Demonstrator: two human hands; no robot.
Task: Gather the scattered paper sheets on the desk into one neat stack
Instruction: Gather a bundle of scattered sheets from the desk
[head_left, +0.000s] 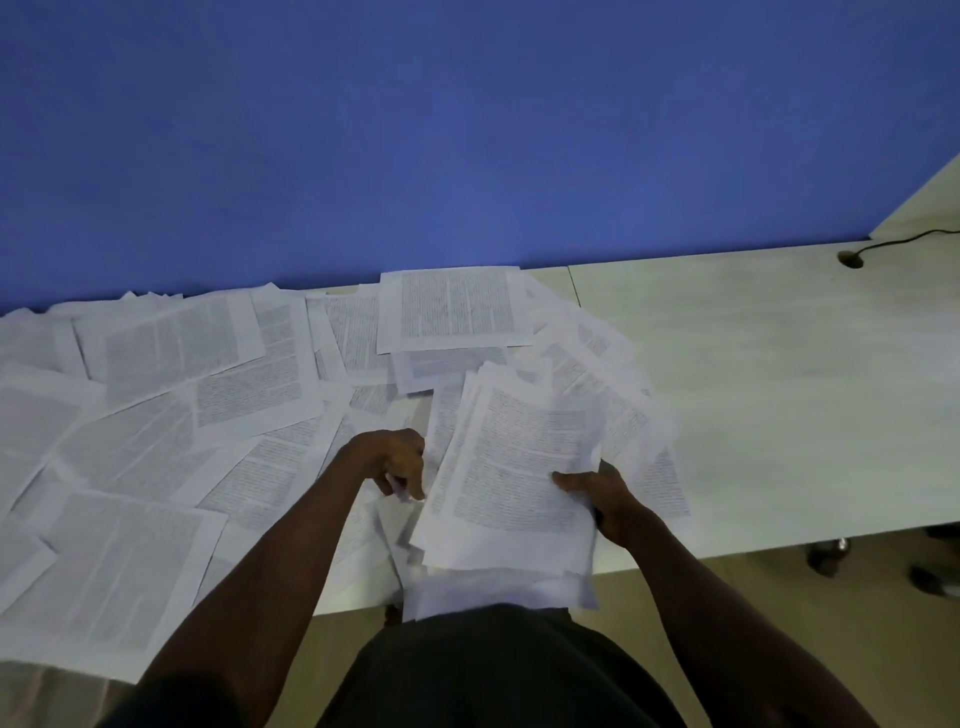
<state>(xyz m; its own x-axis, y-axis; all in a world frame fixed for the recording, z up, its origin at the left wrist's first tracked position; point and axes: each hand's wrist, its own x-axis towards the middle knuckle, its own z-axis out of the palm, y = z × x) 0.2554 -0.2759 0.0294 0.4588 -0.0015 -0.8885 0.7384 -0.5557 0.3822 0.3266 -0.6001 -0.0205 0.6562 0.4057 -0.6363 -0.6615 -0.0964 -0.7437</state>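
Several printed white paper sheets (171, 415) lie scattered and overlapping across the left and middle of the pale desk (769, 395). A loose, uneven bundle of sheets (514, 483) is held above the desk's front edge. My right hand (602, 499) grips this bundle at its right edge, thumb on top. My left hand (397, 462) hovers at the bundle's left edge with fingers curled downward; whether it pinches a sheet is unclear. One sheet (454, 309) lies squarely at the back by the wall.
A blue wall (415, 130) runs along the desk's far edge. A cable hole with a black cord (852, 257) sits at the back right. The desk's right half holds no paper. Chair casters (831, 556) show below the front edge.
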